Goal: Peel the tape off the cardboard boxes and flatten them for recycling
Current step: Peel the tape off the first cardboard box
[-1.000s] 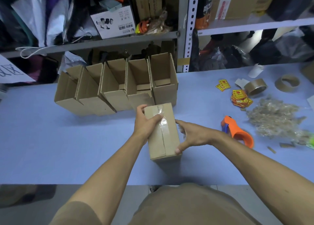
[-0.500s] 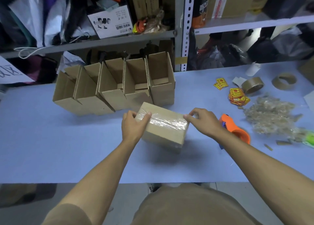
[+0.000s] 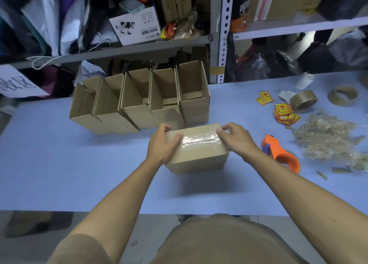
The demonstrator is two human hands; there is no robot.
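The sealed box (image 3: 196, 148) has been turned in the last second: before, it stood with its short end toward the person, now it lies across, long side toward them, and the shiny clear tape (image 3: 199, 139) runs left to right over the top. It rests on the blue bench (image 3: 59, 164), just in front of the row of opened boxes (image 3: 139, 104).

The left hand (image 3: 162, 144) grips the left end of the box, with the thumb lying on the top. The right hand (image 3: 233, 137) has moved from the side of the box to its far right corner, and its fingertips (image 3: 220, 131) are bent and pinch at the end of the tape there. I think the person is searching for the edge of the tape to begin the peeling; nothing is lifted yet, and the flattening comes after.

On the right of the bench there is an orange tape dispenser (image 3: 280, 154), a heap of crumpled used tape (image 3: 326, 138), two tape rolls (image 3: 303, 100) and some yellow stickers (image 3: 284, 113). Behind the bench stand metal shelves (image 3: 139, 47), full of bags, cartons and a white printed box.
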